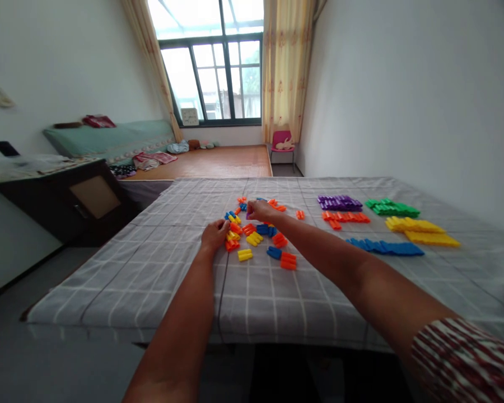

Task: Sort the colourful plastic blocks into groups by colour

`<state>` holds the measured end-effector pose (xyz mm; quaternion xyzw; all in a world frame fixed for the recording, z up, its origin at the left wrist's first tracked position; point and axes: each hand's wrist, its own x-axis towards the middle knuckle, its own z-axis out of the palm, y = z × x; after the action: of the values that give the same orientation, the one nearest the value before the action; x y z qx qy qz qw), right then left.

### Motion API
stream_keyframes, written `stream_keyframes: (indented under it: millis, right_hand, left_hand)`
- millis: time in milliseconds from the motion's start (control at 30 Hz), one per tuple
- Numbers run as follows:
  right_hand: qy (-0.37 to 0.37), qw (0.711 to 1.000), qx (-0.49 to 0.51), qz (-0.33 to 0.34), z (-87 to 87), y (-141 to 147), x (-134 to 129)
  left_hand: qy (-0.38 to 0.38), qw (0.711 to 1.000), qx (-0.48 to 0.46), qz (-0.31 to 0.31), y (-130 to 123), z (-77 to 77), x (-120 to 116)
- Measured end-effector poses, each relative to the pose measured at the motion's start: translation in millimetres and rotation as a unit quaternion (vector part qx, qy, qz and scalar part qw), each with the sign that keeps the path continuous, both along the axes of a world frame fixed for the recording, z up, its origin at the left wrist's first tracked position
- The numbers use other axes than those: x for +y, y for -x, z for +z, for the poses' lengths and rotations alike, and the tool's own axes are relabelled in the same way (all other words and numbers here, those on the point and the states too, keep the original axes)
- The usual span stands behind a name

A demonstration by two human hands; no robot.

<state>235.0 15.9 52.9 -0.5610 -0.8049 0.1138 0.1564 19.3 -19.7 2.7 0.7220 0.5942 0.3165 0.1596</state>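
Observation:
A loose pile of small ridged plastic pieces in orange, yellow and blue lies mid-table. My right hand [260,211] reaches over the back of this pile, fingers pinched on a small purple plastic piece [247,215], of which only a sliver shows. At the pile's left edge is my left hand [214,234], its fingers curled together beside an orange piece [236,228]; what they hold, if anything, is hidden. Closer to me lie a yellow piece [245,255], a blue piece [274,252] and an orange piece [288,261].
On the right of the checked tablecloth [151,268] are sorted rows: purple [340,203], green [392,207], orange [346,217], yellow [422,230] and blue [384,247]. Beyond the table stand a bed [222,162] and a pink chair [281,140]. A dark cabinet [79,196] is at left.

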Motion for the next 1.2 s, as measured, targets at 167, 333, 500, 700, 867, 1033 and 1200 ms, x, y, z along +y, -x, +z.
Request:
stream_keyframes:
  millis: [167,333,500,700,867,1033,1200]
  right_hand:
    - [-0.027,0.995,0.093,-0.028,18.7,-61,-10]
    - [-0.012,0.98,0.153,-0.125,30.5,-184,-17]
    - [-0.118,0.939,0.086,-0.311,21.6,-303,-21]
    - [-0.112,0.945,-0.045,-0.305,-5.1,-347,-22]
    - [-0.048,0.964,-0.05,-0.258,0.0,-341,-26]
    - [-0.06,0.971,-0.094,-0.209,24.1,-294,-36]
    - [-0.072,0.996,-0.043,-0.019,17.0,-177,-42]
  left_hand:
    - [-0.001,1.0,0.001,-0.002,2,2.6,0]
    - [0.004,1.0,0.002,-0.002,2,2.8,2]
    - [0.008,1.0,0.006,0.007,3,3.6,3]
    - [0.006,1.0,0.008,0.01,4,2.2,4]
    - [0.013,1.0,-0.002,0.018,2,2.9,2]
    - [0.003,1.0,0.012,0.014,0,3.3,2]
    - [-0.003,1.0,0.021,0.014,1,0.3,4]
